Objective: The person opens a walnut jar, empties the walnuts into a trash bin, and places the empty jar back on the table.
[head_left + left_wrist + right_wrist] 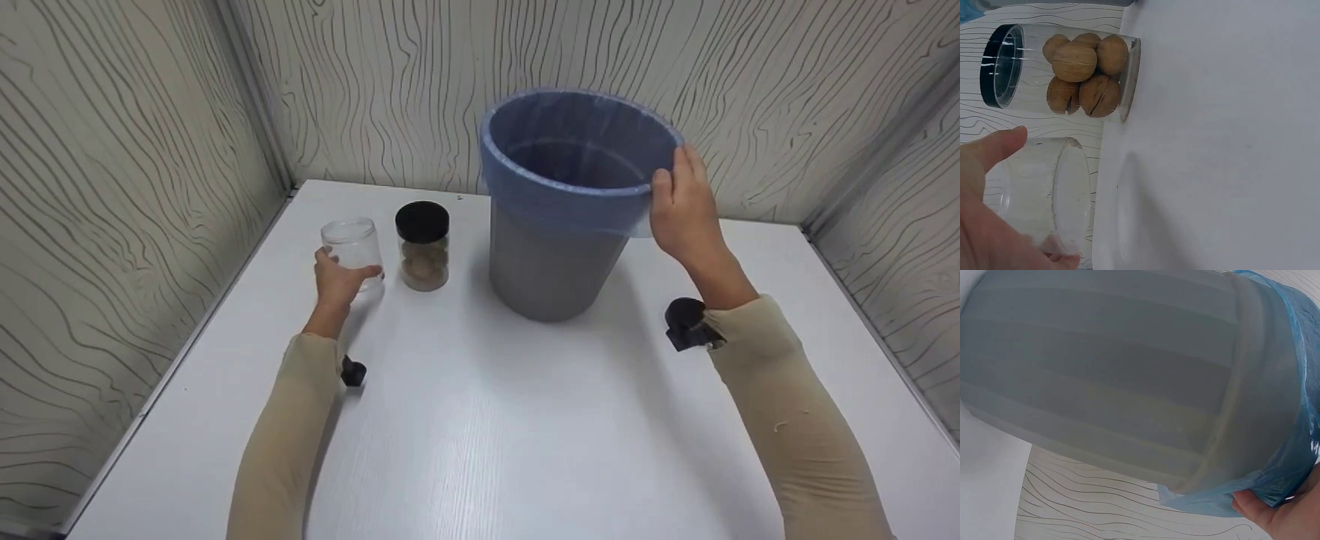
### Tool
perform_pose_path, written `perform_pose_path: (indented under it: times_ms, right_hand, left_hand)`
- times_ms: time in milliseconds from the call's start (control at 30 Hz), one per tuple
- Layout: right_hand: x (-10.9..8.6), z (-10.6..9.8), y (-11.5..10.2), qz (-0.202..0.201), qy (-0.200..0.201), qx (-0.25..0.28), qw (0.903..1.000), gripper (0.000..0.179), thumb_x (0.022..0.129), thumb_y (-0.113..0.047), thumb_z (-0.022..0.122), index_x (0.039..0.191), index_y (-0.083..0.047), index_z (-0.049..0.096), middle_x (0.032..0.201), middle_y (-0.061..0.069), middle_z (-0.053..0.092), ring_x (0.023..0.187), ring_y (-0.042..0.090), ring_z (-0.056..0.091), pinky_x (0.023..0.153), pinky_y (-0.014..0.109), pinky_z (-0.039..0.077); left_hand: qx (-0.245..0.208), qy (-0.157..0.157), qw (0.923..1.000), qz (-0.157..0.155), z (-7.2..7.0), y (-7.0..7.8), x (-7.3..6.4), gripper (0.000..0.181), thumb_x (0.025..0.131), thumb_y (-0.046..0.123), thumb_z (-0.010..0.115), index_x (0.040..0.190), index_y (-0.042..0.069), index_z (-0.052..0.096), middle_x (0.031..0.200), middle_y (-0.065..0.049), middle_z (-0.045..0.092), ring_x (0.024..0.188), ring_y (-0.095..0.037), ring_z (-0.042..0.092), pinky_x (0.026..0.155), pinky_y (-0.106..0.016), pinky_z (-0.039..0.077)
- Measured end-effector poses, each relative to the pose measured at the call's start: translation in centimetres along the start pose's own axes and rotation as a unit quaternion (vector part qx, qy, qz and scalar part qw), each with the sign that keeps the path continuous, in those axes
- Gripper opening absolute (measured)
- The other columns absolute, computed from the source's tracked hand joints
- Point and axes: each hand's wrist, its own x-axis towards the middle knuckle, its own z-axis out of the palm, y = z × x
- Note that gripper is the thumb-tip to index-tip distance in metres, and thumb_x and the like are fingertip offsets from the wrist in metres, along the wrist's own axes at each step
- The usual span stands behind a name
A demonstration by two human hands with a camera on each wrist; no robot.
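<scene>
1. The left hand (339,279) was curled round the lower part of the empty jar (352,251), thumb on one side and fingers wrapped about the other. The jar stood upright on the worktop (480,420), open-topped. The glass looked slick, so a loose hold could have let it slip or tip if lifted quickly.

2. Just beside that hand, on its inner side, stood the capped jar (423,246) with walnuts (1081,73) in it. The two jars were close but not touching. A sideways swing of the empty one might have knocked its neighbour over.

3. The right hand (684,210) gripped the near rim of the bin (551,262), fingers over the edge and thumb outside, pinching the blue liner (559,199) against it. The bin stood on the worktop, beyond and inward of that hand.

4. The liner was thin and only folded over the rim. Pulling at it could have dragged it loose or torn it.

5. The bin was tall and held at one point only. A tug towards the person might have tilted it, and a tilt toward the jars could have struck the capped one.
</scene>
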Motion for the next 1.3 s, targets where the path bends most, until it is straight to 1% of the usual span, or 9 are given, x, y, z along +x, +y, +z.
perform_pose_path:
  times_ms: [233,467,733,967,1167,1300]
  right_hand:
    - [-0.06,0.03,-0.01,0.001,0.001,-0.002,1.0000,0.060,0.100,-0.029,0.022,0.145,0.011,0.017,0.152,0.026,0.013,0.141,0.034,0.012,0.113,0.041,0.010]
    - [-0.03,-0.14,-0.16,0.006,-0.011,-0.001,0.9999,0.061,0.101,-0.030,0.020,0.145,0.012,0.015,0.152,0.027,0.010,0.141,0.035,0.008,0.113,0.042,0.008]
    - [-0.02,-0.03,-0.09,0.001,-0.001,0.000,1.0000,0.060,0.101,-0.029,0.021,0.144,0.013,0.017,0.152,0.027,0.012,0.141,0.035,0.010,0.113,0.041,0.009]
    - [0.00,0.07,-0.06,0.001,0.000,-0.004,1.0000,0.060,0.101,-0.029,0.022,0.144,0.013,0.018,0.151,0.027,0.014,0.140,0.035,0.011,0.113,0.042,0.010]
    - [-0.03,0.02,-0.04,0.002,0.000,0.002,1.0000,0.060,0.101,-0.028,0.022,0.144,0.013,0.018,0.152,0.026,0.013,0.141,0.034,0.011,0.113,0.041,0.009]
    - [-0.03,0.01,-0.02,0.001,-0.003,0.003,1.0000,0.060,0.101,-0.029,0.021,0.144,0.013,0.017,0.151,0.027,0.013,0.141,0.035,0.010,0.113,0.042,0.010]
  left_hand:
    - [0.001,-0.003,0.9998,-0.019,0.38,-0.17,0.14,0.104,0.075,0.012,0.078,0.149,0.006,0.006,0.150,-0.019,0.022,0.138,-0.035,0.022,0.110,-0.044,0.023]
    - [-0.010,-0.010,0.9997,-0.021,0.34,-0.33,0.24,0.102,0.074,0.010,0.078,0.148,0.004,0.008,0.149,-0.021,0.025,0.137,-0.035,0.025,0.110,-0.041,0.023]
    - [0.000,-0.011,0.9996,-0.025,0.36,-0.70,0.36,0.102,0.074,0.010,0.078,0.148,0.004,0.008,0.148,-0.021,0.025,0.137,-0.035,0.025,0.110,-0.042,0.023]
    - [0.028,-0.009,0.9994,-0.019,0.20,-0.88,0.33,0.102,0.074,0.012,0.079,0.148,0.002,0.010,0.147,-0.023,0.027,0.136,-0.035,0.026,0.110,-0.043,0.024]
    - [0.055,-0.003,0.9983,-0.019,-0.01,-0.86,0.32,0.101,0.071,0.014,0.080,0.146,-0.002,0.013,0.143,-0.024,0.028,0.134,-0.036,0.028,0.110,-0.043,0.024]
    - [0.055,0.001,0.9983,-0.020,-0.10,-0.94,0.25,0.100,0.071,0.014,0.080,0.145,-0.004,0.014,0.143,-0.024,0.030,0.133,-0.036,0.029,0.109,-0.042,0.025]
